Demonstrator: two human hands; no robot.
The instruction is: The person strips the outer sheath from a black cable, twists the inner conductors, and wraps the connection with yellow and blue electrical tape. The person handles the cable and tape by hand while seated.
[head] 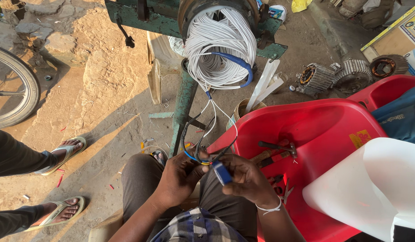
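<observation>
We pinch the thin black and blue wire leads [199, 152] in our left hand [178, 179] near the lap, keeping them taut from the white wire coil [221, 47]; right hand [245, 179] fingers grip a small blue tape roll [222, 172] w/ its end at the joint.

Two hammers [274, 152] lie on a red plastic chair [315, 130] near finned motor housings [335, 77].

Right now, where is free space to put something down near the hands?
The red plastic chair seat is bare above the hammer. The dirt floor is open between the green stand leg and the other person's sandalled feet. It is crowded where the left hand and right hand hold the wires, and beside the scissors.
</observation>
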